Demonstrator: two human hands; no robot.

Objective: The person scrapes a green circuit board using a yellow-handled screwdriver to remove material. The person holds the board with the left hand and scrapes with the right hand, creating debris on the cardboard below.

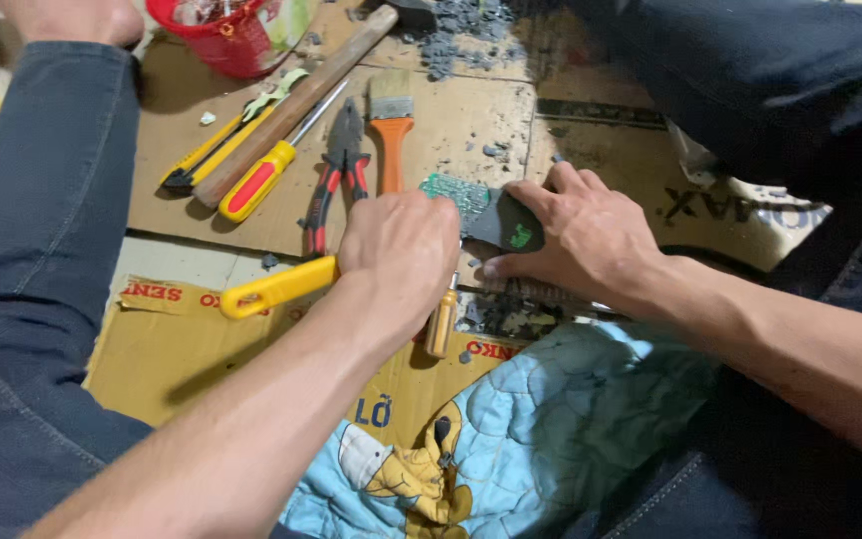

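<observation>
Hands crowded over green circuit board (454,192) on the cardboard.
Left hand (401,250) fists yellow-handled tool (276,287); a slip could jab right hand (586,235), pressing the board down.

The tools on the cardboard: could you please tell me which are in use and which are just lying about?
In use:
left hand on the yellow-handled tool
right hand pressing the green circuit board

Lying about:
pliers
paintbrush
red-and-yellow screwdriver
hammer handle
red bucket

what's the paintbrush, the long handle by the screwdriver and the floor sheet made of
Paintbrush: glossy orange handle, probably plastic, with a metal band and pale bristles. Long handle: bare wood, its grain visible. Floor sheet: brown cardboard, matte, creased and scuffed.
</observation>
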